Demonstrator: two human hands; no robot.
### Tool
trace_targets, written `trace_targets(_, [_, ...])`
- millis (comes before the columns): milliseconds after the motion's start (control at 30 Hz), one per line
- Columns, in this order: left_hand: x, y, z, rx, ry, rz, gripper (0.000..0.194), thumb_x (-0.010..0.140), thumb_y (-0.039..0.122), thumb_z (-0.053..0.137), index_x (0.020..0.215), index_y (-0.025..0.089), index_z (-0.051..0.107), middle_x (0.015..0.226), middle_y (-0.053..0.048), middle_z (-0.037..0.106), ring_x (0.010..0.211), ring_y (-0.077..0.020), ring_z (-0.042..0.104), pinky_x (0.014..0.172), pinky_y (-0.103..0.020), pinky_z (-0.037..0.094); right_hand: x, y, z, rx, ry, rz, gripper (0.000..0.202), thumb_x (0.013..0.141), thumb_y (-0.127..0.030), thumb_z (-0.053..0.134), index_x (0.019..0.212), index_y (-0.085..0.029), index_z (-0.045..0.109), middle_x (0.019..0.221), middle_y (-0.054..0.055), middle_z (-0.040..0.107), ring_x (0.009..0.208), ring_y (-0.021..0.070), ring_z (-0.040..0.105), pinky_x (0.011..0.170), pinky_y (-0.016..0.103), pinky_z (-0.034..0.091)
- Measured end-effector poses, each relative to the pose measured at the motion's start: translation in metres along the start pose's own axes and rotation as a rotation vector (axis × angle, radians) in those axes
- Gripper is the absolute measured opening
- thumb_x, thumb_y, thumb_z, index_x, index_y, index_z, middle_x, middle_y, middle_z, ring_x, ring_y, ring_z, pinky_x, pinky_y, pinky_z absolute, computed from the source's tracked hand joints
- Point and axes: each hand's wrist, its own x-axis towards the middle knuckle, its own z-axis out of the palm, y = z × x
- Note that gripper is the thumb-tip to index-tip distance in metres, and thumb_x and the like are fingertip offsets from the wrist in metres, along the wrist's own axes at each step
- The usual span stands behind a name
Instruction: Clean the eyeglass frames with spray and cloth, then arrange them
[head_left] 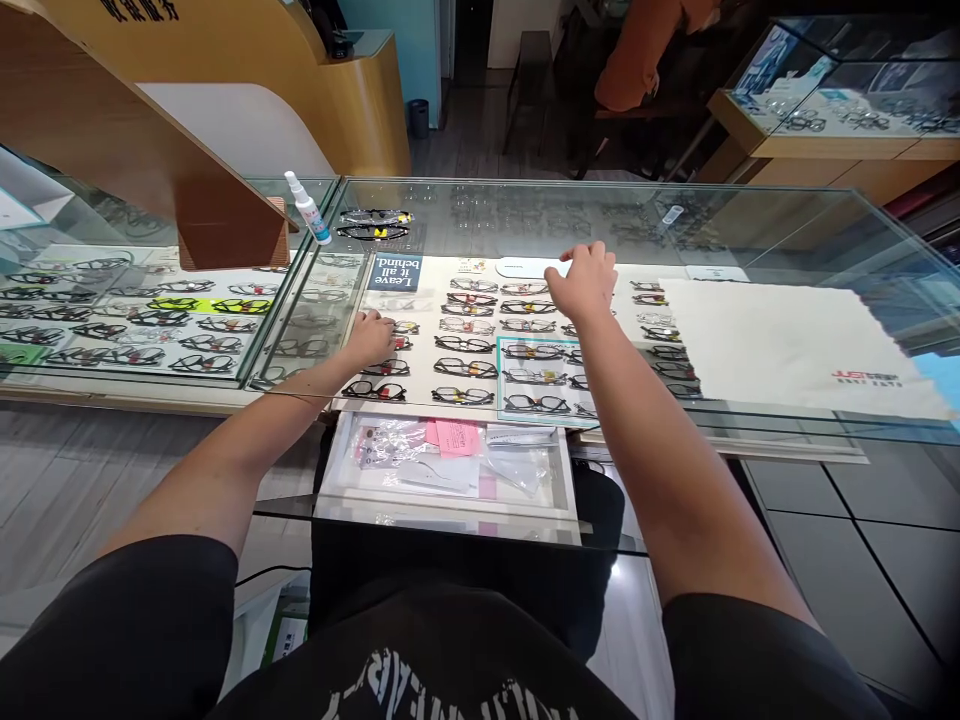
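Note:
My left hand [371,338] lies on the glass countertop [427,400], above the left end of rows of eyeglasses [463,368]. Its fingers are loosely bent and nothing shows in them. My right hand [587,283] is over the middle rows, thumb apart from the bent fingers, with no object visible in it. Whether it touches the glass is hard to tell. Between the hands, several dark and clear frames sit on a white display surface under the glass. A blue card [396,273] reading "Leave it all behind." is beyond my left hand.
A white spray bottle [308,208] stands left of two pairs of glasses [373,233]. At right lies a white cloth [780,345]. An open drawer [566,470] with plastic bags and pink paper is before my body. A person in an orange sleeve [637,55] sits beyond the counter.

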Motion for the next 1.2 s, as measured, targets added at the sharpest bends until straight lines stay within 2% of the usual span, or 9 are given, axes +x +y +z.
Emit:
trace_targets(167, [-0.005, -0.009, 0.001, 0.019, 0.01, -0.031, 0.042, 0.095, 0.026, 0.06, 0.126, 0.017, 0.087, 0.152, -0.021, 0.075, 0.142, -0.0468, 0.057, 0.109, -0.062, 0.039, 0.003, 0.004, 0.004, 0.012, 0.013, -0.015, 0.032, 0.098, -0.043, 0.059, 0.124, -0.024, 0.061, 0.153, 0.023, 0.057, 0.143, 0.0477, 0.05, 0.119, 0.072, 0.044])
trace_targets(400, [-0.007, -0.018, -0.004, 0.04, -0.018, -0.038, 0.03, 0.094, 0.019, 0.064, 0.104, 0.019, 0.093, 0.155, -0.019, 0.074, 0.144, -0.0477, 0.054, 0.112, -0.064, 0.041, 0.003, 0.002, 0.003, -0.009, 0.003, 0.001, 0.033, 0.098, -0.042, 0.059, 0.125, -0.023, 0.061, 0.155, 0.024, 0.055, 0.145, 0.0472, 0.05, 0.12, 0.07, 0.044])
trace_targets(600, [-0.012, -0.017, -0.006, 0.039, -0.028, -0.051, 0.029, 0.095, 0.024, 0.066, 0.105, 0.021, 0.093, 0.153, -0.017, 0.077, 0.141, -0.0466, 0.053, 0.111, -0.062, 0.041, 0.004, 0.003, 0.004, 0.001, -0.004, -0.003, 0.032, 0.098, -0.041, 0.06, 0.125, -0.023, 0.06, 0.155, 0.024, 0.055, 0.146, 0.0483, 0.05, 0.12, 0.071, 0.043])
trace_targets(733, [-0.015, -0.016, -0.007, 0.031, -0.041, -0.051, 0.03, 0.095, 0.021, 0.065, 0.104, 0.02, 0.093, 0.156, -0.016, 0.075, 0.144, -0.0465, 0.053, 0.113, -0.062, 0.039, 0.005, 0.005, 0.005, 0.016, -0.008, -0.017, 0.034, 0.099, -0.043, 0.061, 0.126, -0.023, 0.061, 0.154, 0.024, 0.054, 0.144, 0.0479, 0.049, 0.12, 0.072, 0.043])
trace_targets(833, [-0.015, -0.014, -0.007, 0.028, -0.043, -0.065, 0.035, 0.092, 0.015, 0.063, 0.112, 0.017, 0.091, 0.16, -0.019, 0.071, 0.149, -0.0474, 0.052, 0.115, -0.062, 0.038, 0.005, 0.006, 0.006, 0.013, -0.007, -0.013, 0.034, 0.099, -0.043, 0.061, 0.126, -0.022, 0.062, 0.154, 0.024, 0.054, 0.144, 0.0475, 0.049, 0.12, 0.071, 0.043])
trace_targets(1000, [-0.009, -0.008, -0.004, 0.014, -0.038, -0.07, 0.058, 0.087, 0.013, 0.063, 0.142, 0.018, 0.08, 0.164, -0.019, 0.068, 0.156, -0.0471, 0.049, 0.115, -0.062, 0.039, 0.004, 0.005, 0.004, 0.014, -0.003, -0.021, 0.032, 0.099, -0.043, 0.061, 0.124, -0.023, 0.06, 0.154, 0.024, 0.055, 0.144, 0.0476, 0.05, 0.119, 0.071, 0.044])
trace_targets(1200, [-0.01, -0.005, -0.002, 0.009, -0.074, -0.064, 0.059, 0.087, 0.012, 0.062, 0.144, 0.017, 0.077, 0.159, -0.019, 0.072, 0.151, -0.0456, 0.055, 0.114, -0.06, 0.041, 0.001, -0.001, 0.0, -0.013, -0.018, 0.006, 0.03, 0.1, -0.039, 0.06, 0.125, -0.022, 0.059, 0.156, 0.024, 0.055, 0.146, 0.0474, 0.05, 0.12, 0.068, 0.043])
